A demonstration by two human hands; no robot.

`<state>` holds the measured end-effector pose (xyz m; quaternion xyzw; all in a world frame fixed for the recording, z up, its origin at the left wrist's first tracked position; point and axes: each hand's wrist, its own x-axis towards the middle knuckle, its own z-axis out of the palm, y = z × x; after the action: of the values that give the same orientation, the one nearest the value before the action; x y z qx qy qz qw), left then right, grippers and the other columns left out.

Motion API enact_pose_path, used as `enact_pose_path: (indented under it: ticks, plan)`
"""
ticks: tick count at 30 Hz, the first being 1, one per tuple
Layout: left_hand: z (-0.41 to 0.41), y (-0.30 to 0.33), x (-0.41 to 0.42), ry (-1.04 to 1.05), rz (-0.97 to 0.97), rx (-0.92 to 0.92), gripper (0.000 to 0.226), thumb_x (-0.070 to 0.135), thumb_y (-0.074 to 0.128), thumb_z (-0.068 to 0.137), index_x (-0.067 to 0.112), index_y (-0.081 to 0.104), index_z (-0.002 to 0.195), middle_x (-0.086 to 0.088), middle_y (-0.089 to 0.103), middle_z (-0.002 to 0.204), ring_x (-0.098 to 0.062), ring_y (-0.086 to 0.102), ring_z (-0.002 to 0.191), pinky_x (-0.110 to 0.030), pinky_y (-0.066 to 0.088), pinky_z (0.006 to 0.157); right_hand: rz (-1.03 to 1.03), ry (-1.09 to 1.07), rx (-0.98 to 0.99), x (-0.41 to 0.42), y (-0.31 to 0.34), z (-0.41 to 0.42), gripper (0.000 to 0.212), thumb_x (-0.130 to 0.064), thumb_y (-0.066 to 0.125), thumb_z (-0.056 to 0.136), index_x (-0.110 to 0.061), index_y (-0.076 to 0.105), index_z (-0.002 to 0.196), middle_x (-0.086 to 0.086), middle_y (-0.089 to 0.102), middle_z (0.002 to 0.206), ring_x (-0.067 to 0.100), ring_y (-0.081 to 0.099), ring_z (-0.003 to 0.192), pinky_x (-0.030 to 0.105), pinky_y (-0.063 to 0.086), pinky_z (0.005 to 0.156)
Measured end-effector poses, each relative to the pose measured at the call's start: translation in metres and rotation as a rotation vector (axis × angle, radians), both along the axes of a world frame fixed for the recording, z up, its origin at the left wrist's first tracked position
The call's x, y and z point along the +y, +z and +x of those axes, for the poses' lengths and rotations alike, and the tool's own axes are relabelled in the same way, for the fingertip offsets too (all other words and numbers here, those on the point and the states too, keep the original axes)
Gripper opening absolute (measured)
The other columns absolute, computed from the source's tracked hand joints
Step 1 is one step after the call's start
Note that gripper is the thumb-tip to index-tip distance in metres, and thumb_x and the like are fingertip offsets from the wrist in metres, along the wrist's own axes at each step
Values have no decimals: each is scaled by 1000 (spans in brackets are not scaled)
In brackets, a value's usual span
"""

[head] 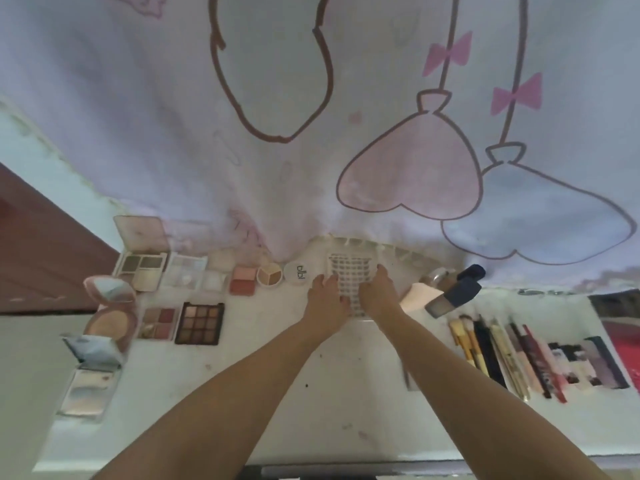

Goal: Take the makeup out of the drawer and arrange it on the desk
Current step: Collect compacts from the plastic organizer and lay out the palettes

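Your left hand (325, 296) and right hand (378, 295) both grip the clear gridded tray (350, 276) by its sides, fingers curled over its edges, at the back of the white counter (277, 393), between the round white compact (298, 273) and the dark-capped bottle (453, 293).

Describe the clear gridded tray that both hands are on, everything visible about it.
The gridded tray looks like clear plastic, rectangular, divided into rows of small square cells with pale pinkish contents too small to identify. It lies flat on the white desk near the back edge, below the hanging printed cloth. The left hand grips its left edge and the right hand its right edge, covering its near end. A round white compact sits beside it.
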<state>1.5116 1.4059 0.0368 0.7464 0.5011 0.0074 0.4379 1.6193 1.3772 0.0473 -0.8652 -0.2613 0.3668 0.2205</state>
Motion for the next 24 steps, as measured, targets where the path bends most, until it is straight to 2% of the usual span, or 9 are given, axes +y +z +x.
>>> enact_pose_path:
  ticks: [3, 6, 9, 12, 13, 15, 16, 20, 24]
  plan:
    - [2, 3, -2, 40, 0, 38, 52, 21, 46, 94, 7, 30, 142, -21, 38, 139, -34, 37, 128, -34, 28, 105, 1, -102, 73, -5, 2, 0, 52, -8, 35, 93, -6, 22, 144, 21, 43, 136, 38, 48, 120, 44, 45, 98]
    - [-2, 10, -8, 132, -101, 51, 66, 43, 50, 92, 17, 24, 147, -18, 34, 143, -34, 33, 131, -40, 27, 109, 51, -136, 143, -20, 11, -3, 40, -8, 34, 96, -4, 32, 136, 18, 46, 129, 31, 50, 108, 38, 45, 85]
    - [-15, 20, -23, 260, -349, -140, 87, 63, 59, 79, 29, 17, 148, -10, 33, 145, -29, 40, 129, -43, 38, 104, 219, -134, 220, -39, 28, -17, 27, -14, 32, 99, -12, 51, 118, 6, 59, 115, 18, 56, 91, 28, 48, 72]
    - [-41, 35, -44, 287, -530, -367, 100, 65, 65, 73, 35, 7, 149, 6, 43, 130, -6, 47, 110, -24, 43, 86, 387, -115, 419, -61, 44, -38, 24, -24, 40, 99, -31, 63, 97, 3, 68, 106, 12, 66, 89, 26, 55, 70]
    - [-52, 39, -49, 274, -549, -401, 102, 63, 66, 72, 36, 5, 149, 9, 44, 125, -3, 48, 105, -22, 44, 86, 413, -101, 520, -68, 46, -45, 23, -26, 43, 98, -34, 65, 99, 3, 69, 107, 14, 67, 93, 31, 57, 74]
    - [-75, 42, -57, 254, -577, -446, 101, 59, 69, 72, 37, 6, 148, 8, 49, 128, -8, 54, 110, -33, 45, 97, 396, -36, 684, -80, 49, -58, 23, -31, 51, 96, -30, 61, 116, -1, 70, 109, 15, 68, 97, 33, 57, 75]
    - [-87, 44, -60, 246, -600, -466, 100, 58, 69, 71, 38, 9, 148, 4, 51, 130, -11, 55, 112, -38, 45, 99, 367, 3, 756, -84, 49, -63, 33, -35, 56, 93, -27, 56, 124, -1, 70, 112, 15, 68, 100, 34, 56, 76]
    - [-133, 51, -73, 217, -728, -567, 86, 53, 68, 72, 41, 23, 144, 12, 56, 120, -6, 53, 110, -31, 50, 82, 245, 93, 992, -92, 52, -90, 66, -46, 67, 79, -34, 41, 138, 7, 61, 126, 26, 62, 112, 45, 54, 85]
    - [-170, 56, -80, 217, -739, -617, 73, 53, 67, 72, 48, 31, 135, 17, 55, 118, -2, 52, 108, -25, 51, 74, 259, 152, 984, -97, 54, -121, 78, -50, 72, 72, -41, 36, 140, 2, 59, 130, 25, 60, 115, 51, 51, 92]
